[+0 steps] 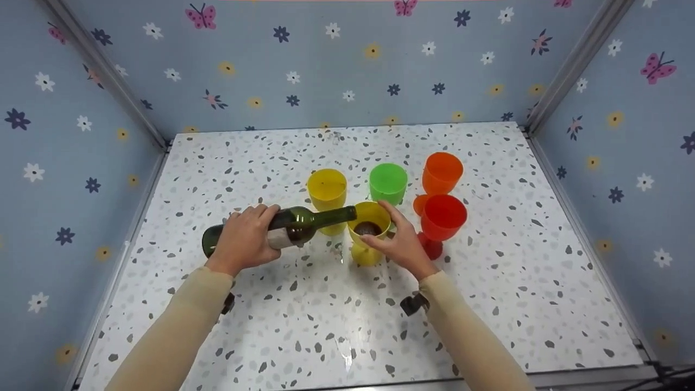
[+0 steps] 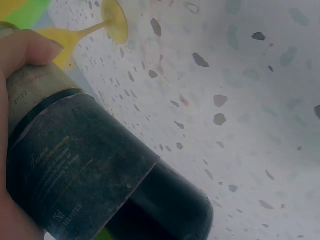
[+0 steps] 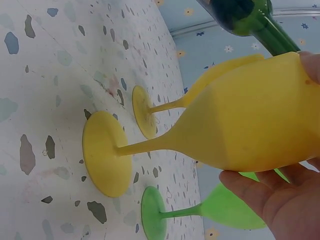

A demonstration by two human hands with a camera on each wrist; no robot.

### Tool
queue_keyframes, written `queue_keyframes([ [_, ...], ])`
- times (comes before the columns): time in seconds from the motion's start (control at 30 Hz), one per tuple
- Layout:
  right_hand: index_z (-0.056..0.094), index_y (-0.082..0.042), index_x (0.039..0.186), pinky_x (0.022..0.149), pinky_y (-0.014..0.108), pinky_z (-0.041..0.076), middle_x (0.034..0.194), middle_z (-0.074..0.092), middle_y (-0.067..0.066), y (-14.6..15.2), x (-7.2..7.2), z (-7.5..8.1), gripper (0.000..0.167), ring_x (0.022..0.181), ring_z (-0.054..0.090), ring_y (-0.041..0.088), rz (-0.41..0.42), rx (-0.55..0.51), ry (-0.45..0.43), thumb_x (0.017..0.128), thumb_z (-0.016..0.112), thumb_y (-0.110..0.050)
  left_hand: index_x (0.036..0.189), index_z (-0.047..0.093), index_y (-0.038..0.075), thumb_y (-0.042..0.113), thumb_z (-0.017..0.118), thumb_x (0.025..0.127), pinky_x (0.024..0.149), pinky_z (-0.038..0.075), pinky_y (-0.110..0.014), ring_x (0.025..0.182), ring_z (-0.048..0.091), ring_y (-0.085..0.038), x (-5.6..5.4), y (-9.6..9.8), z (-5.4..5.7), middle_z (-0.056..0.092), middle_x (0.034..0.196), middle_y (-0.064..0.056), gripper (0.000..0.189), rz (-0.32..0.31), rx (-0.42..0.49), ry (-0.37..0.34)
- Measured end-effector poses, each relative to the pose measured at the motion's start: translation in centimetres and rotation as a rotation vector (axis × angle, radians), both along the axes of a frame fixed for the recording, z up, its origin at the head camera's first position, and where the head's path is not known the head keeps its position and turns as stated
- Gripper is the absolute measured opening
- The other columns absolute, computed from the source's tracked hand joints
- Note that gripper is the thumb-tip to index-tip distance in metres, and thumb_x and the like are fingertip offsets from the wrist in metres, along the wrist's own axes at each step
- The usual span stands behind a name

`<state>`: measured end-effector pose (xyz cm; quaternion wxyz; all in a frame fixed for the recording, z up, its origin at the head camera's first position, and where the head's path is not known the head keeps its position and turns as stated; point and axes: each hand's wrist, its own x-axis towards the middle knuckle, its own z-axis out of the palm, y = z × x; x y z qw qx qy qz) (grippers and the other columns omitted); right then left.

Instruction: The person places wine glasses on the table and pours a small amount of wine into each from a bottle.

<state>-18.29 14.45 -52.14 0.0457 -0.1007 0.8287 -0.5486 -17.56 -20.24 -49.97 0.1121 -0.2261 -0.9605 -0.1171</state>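
My left hand (image 1: 242, 239) grips a green glass wine bottle (image 1: 302, 220) round its labelled body. The bottle lies nearly level, its neck pointing right and its mouth at the rim of a yellow goblet (image 1: 366, 256). Dark liquid (image 1: 367, 228) shows inside that goblet. Thumb and fingers of my right hand (image 1: 404, 244) hold the goblet's bowl from the right. In the right wrist view its round foot (image 3: 106, 155) appears on the tabletop, and the lower bowl looks darker. A second yellow goblet (image 1: 327, 187) stands just behind the bottle neck.
A green goblet (image 1: 388, 182) stands behind the held one. To the right are an orange goblet (image 1: 442, 172) and a red goblet (image 1: 443, 217), close together. The speckled white tabletop (image 1: 304, 336) is enclosed by flowered panels (image 1: 347, 65) at the back and sides.
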Motion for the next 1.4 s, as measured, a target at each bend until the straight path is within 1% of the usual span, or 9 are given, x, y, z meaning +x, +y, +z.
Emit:
queue_keyframes([
  [0.13, 0.037, -0.019, 0.153, 0.107, 0.046, 0.038, 0.154, 0.039, -0.003, 0.2, -0.1, 0.0, 0.086, 0.139, 0.037, 0.022, -0.007, 0.01, 0.01, 0.081, 0.082, -0.034, 0.133, 0.053, 0.002, 0.033, 0.084, 0.058, 0.077, 0.05, -0.054, 0.093, 0.061, -0.036, 0.4, -0.7, -0.4, 0.064, 0.109, -0.016, 0.086, 0.027, 0.004, 0.004],
  [0.33, 0.038, -0.021, 0.153, 0.107, 0.045, 0.039, 0.154, 0.039, -0.004, 0.4, 0.0, 0.1, 0.085, 0.139, 0.037, 0.021, -0.036, 0.019, 0.005, 0.081, 0.082, -0.033, 0.136, 0.052, 0.003, 0.032, 0.082, 0.059, 0.081, 0.047, -0.058, 0.098, 0.06, -0.038, 1.0, -1.2, -0.5, 0.064, 0.113, -0.018, 0.087, 0.044, -0.002, -0.002],
  [0.57, 0.037, -0.019, 0.153, 0.107, 0.045, 0.039, 0.154, 0.039, -0.003, 0.4, 0.0, 0.3, 0.086, 0.139, 0.038, 0.021, -0.024, 0.008, 0.01, 0.081, 0.082, -0.032, 0.136, 0.051, 0.004, 0.034, 0.083, 0.059, 0.075, 0.048, -0.054, 0.095, 0.059, -0.035, 1.5, -1.3, -0.8, 0.063, 0.112, -0.015, 0.089, 0.081, 0.042, -0.014],
  [0.73, 0.034, -0.018, 0.154, 0.105, 0.043, 0.041, 0.155, 0.037, 0.0, 0.5, 0.2, 0.4, 0.096, 0.139, 0.037, 0.021, 0.004, -0.016, -0.028, 0.076, 0.084, -0.043, 0.132, 0.054, 0.006, 0.034, 0.083, 0.059, 0.077, 0.049, -0.054, 0.096, 0.06, -0.033, 1.9, -0.9, -0.4, 0.064, 0.112, -0.013, 0.084, 0.102, 0.122, -0.019],
  [0.9, 0.021, -0.02, 0.159, 0.108, 0.042, 0.038, 0.158, 0.032, 0.002, 0.7, 0.7, 0.8, 0.113, 0.141, 0.035, 0.021, 0.038, -0.015, -0.014, 0.071, 0.087, -0.045, 0.128, 0.056, 0.006, 0.031, 0.083, 0.06, 0.078, 0.05, -0.052, 0.093, 0.061, -0.031, 2.2, -0.1, 0.2, 0.065, 0.109, -0.012, 0.078, 0.107, 0.199, -0.008],
  [1.03, 0.021, -0.015, 0.158, 0.109, 0.044, 0.036, 0.157, 0.033, 0.005, 1.6, 1.2, 1.8, 0.112, 0.142, 0.034, 0.022, 0.039, -0.007, 0.052, 0.072, 0.088, -0.039, 0.128, 0.056, 0.006, 0.031, 0.083, 0.061, 0.077, 0.05, -0.051, 0.091, 0.06, -0.03, 2.2, 0.9, 0.7, 0.065, 0.109, -0.012, 0.076, 0.096, 0.245, -0.017],
  [1.2, 0.035, -0.005, 0.152, 0.11, 0.041, 0.036, 0.152, 0.041, 0.012, 3.6, 1.6, 4.3, 0.088, 0.139, 0.039, 0.021, 0.032, -0.035, 0.248, 0.081, 0.083, -0.022, 0.126, 0.057, 0.006, 0.03, 0.085, 0.061, 0.077, 0.05, -0.049, 0.089, 0.06, -0.029, 2.0, 2.2, 1.5, 0.065, 0.107, -0.011, 0.076, 0.077, 0.283, -0.005],
  [1.3, 0.043, -0.002, 0.147, 0.11, 0.043, 0.036, 0.146, 0.048, 0.014, 5.3, 1.3, 5.6, 0.075, 0.135, 0.043, 0.023, -0.039, 0.019, 0.373, 0.083, 0.081, -0.014, 0.126, 0.056, 0.005, 0.03, 0.087, 0.06, 0.077, 0.051, -0.048, 0.09, 0.061, -0.028, 1.8, 3.0, 2.0, 0.065, 0.108, -0.011, 0.077, 0.059, 0.299, 0.006],
  [1.4, 0.046, -0.001, 0.144, 0.107, 0.049, 0.038, 0.144, 0.049, 0.014, 7.2, 0.7, 6.1, 0.072, 0.135, 0.041, 0.027, -0.157, 0.132, 0.413, 0.083, 0.081, -0.015, 0.126, 0.056, 0.005, 0.03, 0.088, 0.06, 0.077, 0.052, -0.047, 0.091, 0.061, -0.026, 1.5, 3.8, 2.4, 0.066, 0.108, -0.01, 0.077, 0.04, 0.311, 0.014],
])
